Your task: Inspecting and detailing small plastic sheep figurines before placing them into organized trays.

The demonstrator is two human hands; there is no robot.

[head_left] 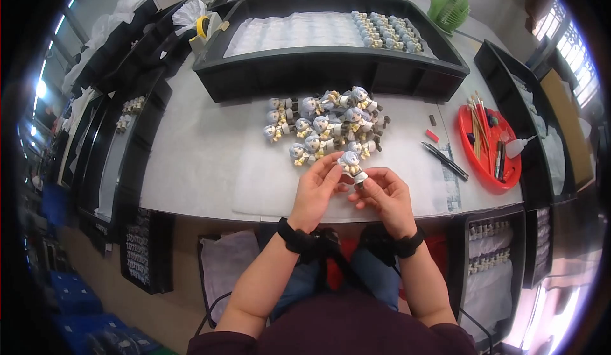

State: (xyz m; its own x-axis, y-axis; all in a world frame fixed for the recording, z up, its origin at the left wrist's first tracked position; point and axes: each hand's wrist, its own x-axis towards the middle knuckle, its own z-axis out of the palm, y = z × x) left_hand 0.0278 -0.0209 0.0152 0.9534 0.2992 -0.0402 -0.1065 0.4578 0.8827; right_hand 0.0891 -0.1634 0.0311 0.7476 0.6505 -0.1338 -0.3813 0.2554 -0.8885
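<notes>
The small doll [351, 163] w/ pale hair is up btwn both hands, over the near side of the worktop [191, 157]. L hand [316, 191] has its grip closed on the doll's side, thumb & fingers around it. R hand [386, 200] is at the skirt & legs, thumb & fingers bent w/ a small gap; can't tell if this grip pinches the doll too. Just past the hands is a pile of dolls [326, 126], most lying down. Behind that: a big black tray [331, 71] w/ rows of dolls [388, 31] at its R end. On the R side: a pen [445, 162], a small red block [432, 136] & a red bowl [463, 140] w/ brushes. Far R corner: a green fan [449, 8].
</notes>
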